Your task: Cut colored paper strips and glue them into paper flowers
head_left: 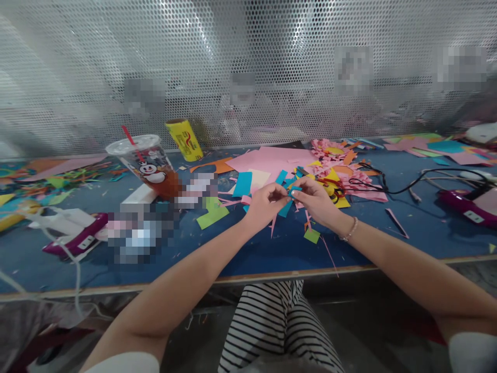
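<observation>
Above the blue table, my left hand (pixel 268 199) and my right hand (pixel 313 199) meet, fingertips pinched together. Between them is a small piece of blue paper (pixel 295 191), gripped by the thumb and finger of my right hand. My left fingertips press at its left side; part of the piece is hidden by the fingers. Around the hands lie blue paper pieces (pixel 243 184), a large pink sheet (pixel 277 158), thin pink strips and a green paper scrap (pixel 312 236). Scissors with red-edged handles (pixel 338 192) lie just beyond my right hand, on yellow paper.
A plastic drink cup (pixel 149 168) with a red straw and a yellow cardboard tube (pixel 185 140) stand at the back left. Purple devices lie left (pixel 77 238) and right (pixel 466 207). A black cable (pixel 411 178) crosses the right side. Pink paper flowers (pixel 332 150) lie by the perforated metal screen (pixel 272 103).
</observation>
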Available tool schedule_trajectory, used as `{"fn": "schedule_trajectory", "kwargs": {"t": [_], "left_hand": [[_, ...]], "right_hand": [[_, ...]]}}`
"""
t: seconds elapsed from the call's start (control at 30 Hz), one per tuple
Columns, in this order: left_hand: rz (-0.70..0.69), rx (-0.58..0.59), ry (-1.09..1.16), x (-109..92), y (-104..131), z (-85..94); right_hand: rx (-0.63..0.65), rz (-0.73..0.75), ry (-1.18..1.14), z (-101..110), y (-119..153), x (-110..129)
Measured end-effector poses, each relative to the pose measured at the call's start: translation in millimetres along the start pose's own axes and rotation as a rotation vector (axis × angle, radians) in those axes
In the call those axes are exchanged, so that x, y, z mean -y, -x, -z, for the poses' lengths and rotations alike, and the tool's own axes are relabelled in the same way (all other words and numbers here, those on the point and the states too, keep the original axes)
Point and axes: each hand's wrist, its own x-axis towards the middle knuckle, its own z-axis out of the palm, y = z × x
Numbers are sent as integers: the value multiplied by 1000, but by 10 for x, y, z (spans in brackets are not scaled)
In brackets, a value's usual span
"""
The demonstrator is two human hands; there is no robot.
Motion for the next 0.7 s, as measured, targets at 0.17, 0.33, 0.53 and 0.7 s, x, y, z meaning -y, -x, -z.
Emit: {"fn": "schedule_trajectory", "kwargs": {"t": [0.17,0.33,0.53,0.7], "left_hand": [[47,-100,13,21,-40,88],[36,-145,6,31,-85,195],[16,-138,-34,11,-77,223],[28,-113,-75,32,-75,244]], "right_hand": [[-94,143,723,489,-138,-30],[-60,-64,1382,894,-116,-185],[20,-209,1575,699,-94,-141],[7,-246,1610,637,-144,-67]]}}
